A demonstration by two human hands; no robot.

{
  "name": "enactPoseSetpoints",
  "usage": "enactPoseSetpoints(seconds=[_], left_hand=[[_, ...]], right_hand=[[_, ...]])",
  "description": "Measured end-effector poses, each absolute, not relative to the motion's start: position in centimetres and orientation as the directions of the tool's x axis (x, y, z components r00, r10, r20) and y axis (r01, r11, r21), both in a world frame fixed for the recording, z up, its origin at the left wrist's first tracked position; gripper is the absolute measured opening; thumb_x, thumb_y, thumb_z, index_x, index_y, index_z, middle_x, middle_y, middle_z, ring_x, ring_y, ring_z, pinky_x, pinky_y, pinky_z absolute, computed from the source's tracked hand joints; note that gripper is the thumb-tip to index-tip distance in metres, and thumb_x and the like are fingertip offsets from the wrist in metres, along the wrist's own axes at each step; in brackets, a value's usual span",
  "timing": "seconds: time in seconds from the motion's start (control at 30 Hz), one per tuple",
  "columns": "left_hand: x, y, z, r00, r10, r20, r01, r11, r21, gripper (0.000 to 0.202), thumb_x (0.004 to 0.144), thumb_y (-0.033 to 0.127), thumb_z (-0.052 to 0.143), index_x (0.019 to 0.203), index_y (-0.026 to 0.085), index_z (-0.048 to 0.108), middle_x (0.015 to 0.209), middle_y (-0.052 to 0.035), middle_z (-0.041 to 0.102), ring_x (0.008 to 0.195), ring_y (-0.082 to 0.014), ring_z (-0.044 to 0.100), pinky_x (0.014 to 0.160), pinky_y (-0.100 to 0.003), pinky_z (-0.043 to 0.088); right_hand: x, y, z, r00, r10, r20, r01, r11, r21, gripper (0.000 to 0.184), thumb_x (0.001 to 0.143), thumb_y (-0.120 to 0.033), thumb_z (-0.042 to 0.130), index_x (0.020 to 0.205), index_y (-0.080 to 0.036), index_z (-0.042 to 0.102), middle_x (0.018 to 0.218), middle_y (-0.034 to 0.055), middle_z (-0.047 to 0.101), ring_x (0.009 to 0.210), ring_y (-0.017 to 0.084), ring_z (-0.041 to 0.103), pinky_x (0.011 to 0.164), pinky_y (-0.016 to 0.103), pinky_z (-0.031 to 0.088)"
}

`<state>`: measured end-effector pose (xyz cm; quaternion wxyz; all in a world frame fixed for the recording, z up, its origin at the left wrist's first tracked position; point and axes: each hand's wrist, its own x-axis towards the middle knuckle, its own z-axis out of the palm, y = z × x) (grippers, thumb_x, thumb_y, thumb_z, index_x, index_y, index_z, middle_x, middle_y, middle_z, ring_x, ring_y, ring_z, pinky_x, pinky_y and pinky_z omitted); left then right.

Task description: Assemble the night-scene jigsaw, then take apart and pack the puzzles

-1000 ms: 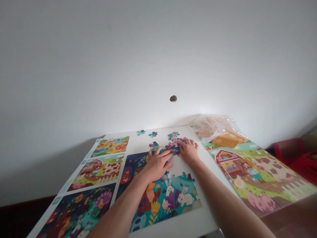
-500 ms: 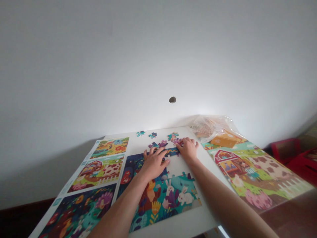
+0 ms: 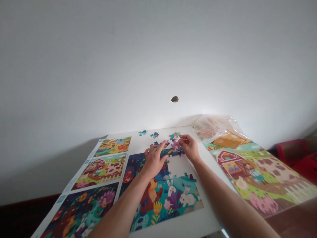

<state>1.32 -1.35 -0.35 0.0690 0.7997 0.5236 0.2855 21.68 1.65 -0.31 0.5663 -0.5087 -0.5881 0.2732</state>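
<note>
Jigsaw puzzle (image 3: 177, 201) sits mid-worktop (image 3: 182, 167), partly joined, its dark left side close up against the picture sheet (image 3: 109, 168). And look at that notch on the right: white surface shows between the upper strip and the rabbits below, knobs and sockets lining its edges, with the notch's right side open toward the right forearm. Left hand (image 3: 154, 162) lies across the puzzle's upper part, fingers spread fairly wide, thumb out toward the notch. Over to the right hand (image 3: 190, 148), thumb and fingers drawn narrow at the right edge of a purple piece (image 3: 175, 144); whether they grip it, I can't tell. That piece lies tight between the upper strip and a teal piece (image 3: 174, 136) behind it. Farther back, two loose pieces (image 3: 155, 135) have white room around them, near the wall (image 3: 99, 66). A white lane runs down the right, between puzzle and farm picture (image 3: 269, 178), the right forearm crossing it. Clear bag (image 3: 206, 132) and orange box (image 3: 227, 140) crowd the far right corner.
</note>
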Motion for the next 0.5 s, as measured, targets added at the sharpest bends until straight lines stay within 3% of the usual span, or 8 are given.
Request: enactPoseSetpoints(seconds=[0.07, 0.23, 0.5], left_hand=[[1.3, -1.2, -0.3, 0.262, 0.875, 0.407, 0.779, -0.441, 0.445, 0.060, 0.089, 0.025, 0.055, 0.145, 0.033, 0.035, 0.119, -0.0023, 0.068, 0.117, -0.0236, 0.051, 0.104, -0.043, 0.032], [1.2, -0.9, -0.2, 0.247, 0.865, 0.436, 0.749, -0.456, 0.480, 0.038, 0.091, 0.021, 0.051, 0.127, 0.030, 0.060, 0.099, -0.0034, 0.072, 0.106, -0.0223, 0.058, 0.097, -0.038, 0.039], [1.2, -0.8, -0.3, 0.242, 0.871, 0.428, 0.746, -0.449, 0.492, 0.026, 0.089, 0.022, 0.054, 0.106, 0.030, 0.072, 0.100, -0.0022, 0.072, 0.101, -0.0211, 0.059, 0.095, -0.038, 0.041]], right_hand=[[21.2, 1.4, -0.2, 0.058, 0.921, 0.386, 0.222, 0.365, -0.904, 0.021, 0.076, -0.028, 0.059, 0.095, -0.018, 0.062, 0.083, 0.0024, 0.066, 0.070, 0.014, 0.062, 0.065, 0.025, 0.049], [20.4, 0.6, -0.3, -0.088, 0.913, 0.397, 0.233, 0.407, -0.883, 0.013, 0.076, -0.026, 0.061, 0.086, -0.018, 0.064, 0.083, 0.0022, 0.067, 0.073, 0.014, 0.063, 0.070, 0.026, 0.052], [20.6, 0.2, -0.3, -0.164, 0.903, 0.397, 0.398, 0.429, -0.811, 0.009, 0.075, -0.018, 0.059, 0.081, -0.019, 0.066, 0.078, 0.0013, 0.069, 0.071, 0.015, 0.064, 0.071, 0.026, 0.051]])
